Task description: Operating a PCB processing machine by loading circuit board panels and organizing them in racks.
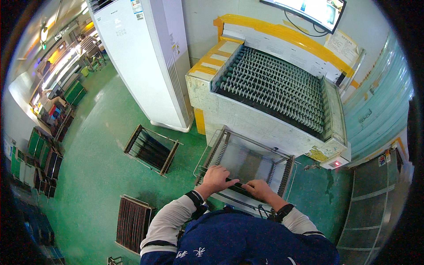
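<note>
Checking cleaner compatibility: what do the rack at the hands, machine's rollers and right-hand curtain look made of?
Rack: probably metal, from its grey bars' dull sheen. Rollers: likely plastic, given satin grey discs; metal not excluded. Curtain: likely flexible plastic, by its bluish, translucent gloss.

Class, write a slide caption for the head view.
Bare left hand and right hand touch a thin dark panel at a slotted silver metal rack.

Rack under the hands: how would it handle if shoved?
The rack is probably stiff, since it looks metal with straight edges. Its boxy shape makes rolling unlikely. Open sides suggest it's fairly light for its size.
</note>
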The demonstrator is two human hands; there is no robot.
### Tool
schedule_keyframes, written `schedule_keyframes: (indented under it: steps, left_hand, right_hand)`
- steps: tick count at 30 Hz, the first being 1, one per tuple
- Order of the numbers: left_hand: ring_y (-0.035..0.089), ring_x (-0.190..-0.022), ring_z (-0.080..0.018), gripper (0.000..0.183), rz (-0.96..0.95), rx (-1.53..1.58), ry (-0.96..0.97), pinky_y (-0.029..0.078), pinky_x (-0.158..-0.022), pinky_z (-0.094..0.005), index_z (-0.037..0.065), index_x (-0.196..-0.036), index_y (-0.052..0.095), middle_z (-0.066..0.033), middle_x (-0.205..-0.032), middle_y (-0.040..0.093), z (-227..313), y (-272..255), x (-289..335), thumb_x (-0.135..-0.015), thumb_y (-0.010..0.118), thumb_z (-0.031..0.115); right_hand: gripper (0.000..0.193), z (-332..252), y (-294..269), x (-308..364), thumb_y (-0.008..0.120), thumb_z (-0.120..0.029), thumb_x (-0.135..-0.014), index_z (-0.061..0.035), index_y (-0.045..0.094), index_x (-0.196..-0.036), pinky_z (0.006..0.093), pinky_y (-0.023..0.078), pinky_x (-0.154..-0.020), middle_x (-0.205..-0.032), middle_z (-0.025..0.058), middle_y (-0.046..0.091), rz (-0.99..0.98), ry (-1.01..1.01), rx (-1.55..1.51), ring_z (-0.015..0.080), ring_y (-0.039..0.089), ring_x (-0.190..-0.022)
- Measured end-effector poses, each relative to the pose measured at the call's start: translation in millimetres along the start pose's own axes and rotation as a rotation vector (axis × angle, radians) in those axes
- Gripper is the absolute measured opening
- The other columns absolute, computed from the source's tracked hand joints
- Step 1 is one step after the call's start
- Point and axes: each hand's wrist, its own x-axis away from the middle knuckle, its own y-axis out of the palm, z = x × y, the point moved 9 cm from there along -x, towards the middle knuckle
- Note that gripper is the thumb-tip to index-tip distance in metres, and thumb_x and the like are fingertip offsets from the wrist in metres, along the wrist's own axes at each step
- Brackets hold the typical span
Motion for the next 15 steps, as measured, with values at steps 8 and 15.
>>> schedule_keyframes:
  steps: [8,15]
  left_hand:
    - [0.064,-0.089,-0.0312,0.057,0.003,-0.006,0.004,0.049,-0.085,-0.0440,0.008,-0.074,0.070,-0.0106,-0.082,0.067,-1.1,3.2,0.3,-0.086,0.061,0.063]
    - [0.065,-0.089,-0.0312,0.058,0.007,-0.004,0.002,0.049,-0.085,-0.0436,0.008,-0.073,0.070,-0.0107,-0.082,0.067,-0.7,1.2,0.7,-0.086,0.061,0.063]
  right_hand:
    - [0.047,1.9,1.4,-0.3,0.057,-0.048,-0.096,-0.0047,0.074,-0.100,0.0447,0.051,-0.075,-0.092,0.0198,0.071,0.009,-0.004,-0.003,0.0379,0.068,-0.086]
    - [0.047,3.1,2.8,-1.4,0.057,-0.048,-0.096,-0.0045,0.074,-0.100,0.0448,0.051,-0.075,-0.092,0.0197,0.071,0.001,0.006,-0.022,0.0383,0.068,-0.085]
